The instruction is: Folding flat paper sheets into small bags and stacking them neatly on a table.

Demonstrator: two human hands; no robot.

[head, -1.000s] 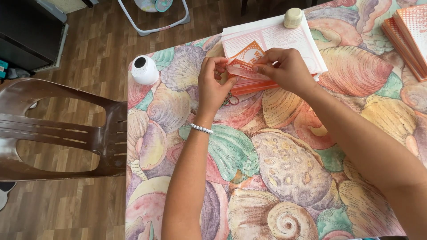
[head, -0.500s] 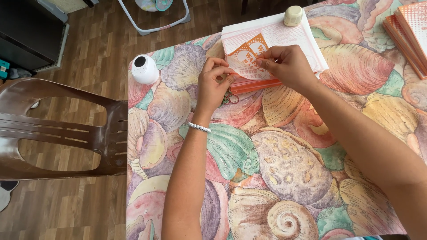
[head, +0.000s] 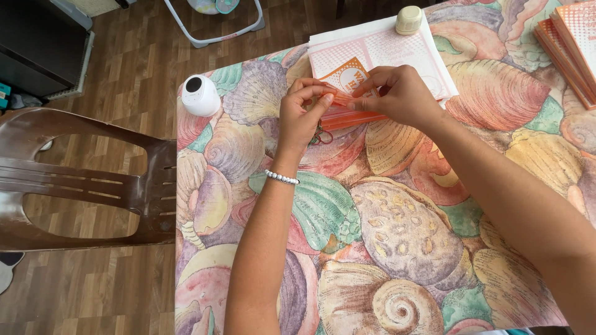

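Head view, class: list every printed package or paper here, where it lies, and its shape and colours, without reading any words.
Folded orange packet: pinched between both hands, mid-table.
White printed sheets: flat stack behind the hands, orange emblem.
Orange-and-white stack: table's far right corner, rectangular.

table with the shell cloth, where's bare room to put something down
Free: the wide stretch of the shell-print tablecloth between the two forearms and toward the near edge, and the strip right of the right hand, before the orange paper stack. Crowded: the far edge, where both hands pinch a folded orange paper beside white printed sheets; the white round container takes the left corner.
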